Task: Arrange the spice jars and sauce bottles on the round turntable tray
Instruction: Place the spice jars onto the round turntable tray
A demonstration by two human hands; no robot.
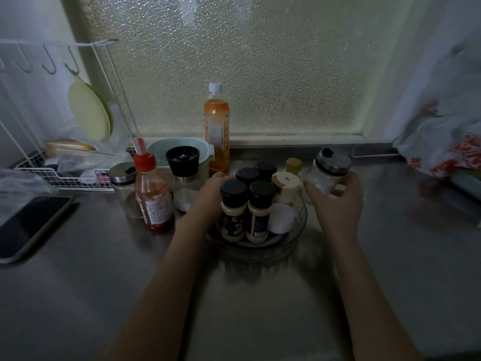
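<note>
A clear round turntable tray point(299, 222) sits at the centre of the steel counter and carries several black-lidded spice jars point(233, 211), a beige-capped jar point(285, 187) and a white-lidded jar point(281, 218). My left hand point(209, 195) rests at the tray's left rim, behind the front-left jar; its fingers are partly hidden. My right hand point(335, 201) grips a glass shaker with a steel lid point(328, 170), tilted, just right of the tray. A red sauce bottle point(152, 188), a second steel-lidded glass jar point(123, 188) and a black-topped grinder point(184, 175) stand left of the tray.
A tall orange bottle point(216, 128) and a pale green bowl point(161, 152) stand behind by the frosted window. A small yellow-capped jar point(293, 165) is behind the tray. A white wire rack point(59, 175) and a dark tray point(31, 225) occupy the left, a plastic bag point(442, 149) the right.
</note>
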